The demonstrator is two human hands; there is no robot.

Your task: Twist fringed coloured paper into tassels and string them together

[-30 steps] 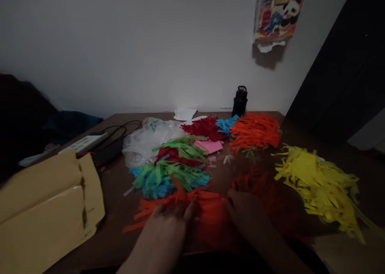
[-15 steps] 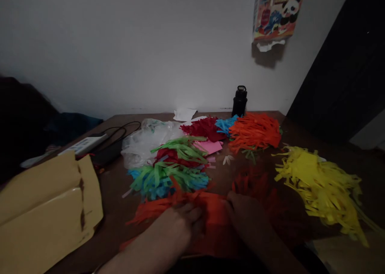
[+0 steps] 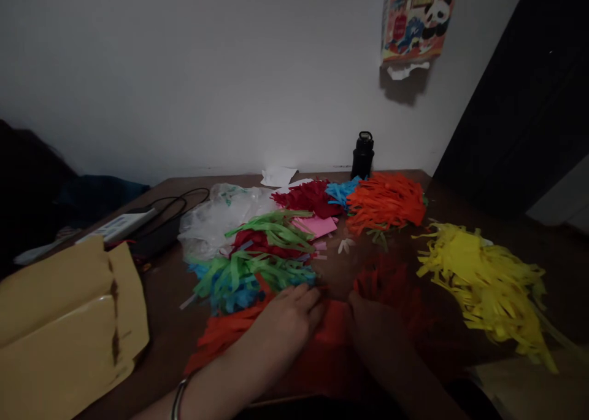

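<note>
A sheet of red-orange tissue paper (image 3: 334, 325) lies at the table's near edge, its ends cut into fringe on both sides. My left hand (image 3: 294, 312) is over its far edge with curled fingers, which seem closed on the paper. At the sheet's right part, my right hand (image 3: 370, 315) has its thumb and fingers pressed together on the paper. Dim light hides the exact fingertip contact. Just beyond my left hand sits a bunch of green and blue paper strips (image 3: 248, 276). A yellow fringed bunch (image 3: 483, 285) lies to the right of my hands.
An orange fringed bunch (image 3: 389, 202) and a dark red one (image 3: 310, 198) lie at the back, by a black bottle (image 3: 363, 156). A clear plastic bag (image 3: 221, 214), a power strip (image 3: 117, 223) and a tan padded envelope (image 3: 59, 328) occupy the left.
My left hand has moved forward and slightly right, to the sheet's far edge. My right hand stays at nearly the same place on the paper. The view has shifted slightly.
</note>
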